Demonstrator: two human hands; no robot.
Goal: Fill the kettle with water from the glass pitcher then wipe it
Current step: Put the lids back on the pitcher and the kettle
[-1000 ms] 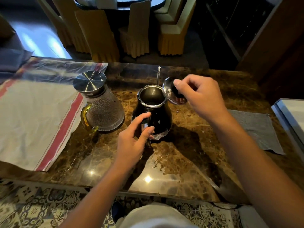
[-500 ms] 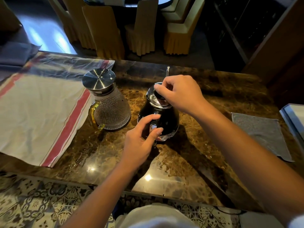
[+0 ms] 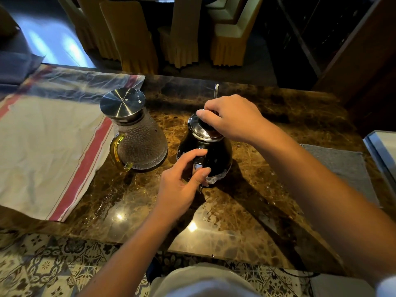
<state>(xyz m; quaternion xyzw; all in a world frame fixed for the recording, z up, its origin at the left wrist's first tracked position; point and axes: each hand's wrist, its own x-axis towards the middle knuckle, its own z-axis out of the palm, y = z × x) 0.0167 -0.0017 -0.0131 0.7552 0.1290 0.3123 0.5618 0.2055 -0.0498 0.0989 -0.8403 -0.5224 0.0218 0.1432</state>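
Far left of frame: white cloth with red stripe flat on the marble counter, not part of this step. Left of centre: glass pitcher upright, steel cap on, yellow handle toward the viewer, standing just beside the kettle and apart from both hands; looks nearly empty, so pouring seems done. Centre: kettle, dark rounded body, upright on the counter, water beads low on its side. Left hand half curled, thumb and index finger closed on the kettle's handle at the near side, steadying it. Right hand above it, fingertips pinched on the knob of the lid, lid lying on the kettle mouth; can't tell if fully seated. To do it well: hold the handle firm, press the lid straight down, level, then let go. Right of frame: grey cloth flat on the counter, well apart, likely for the wipe, droplets first
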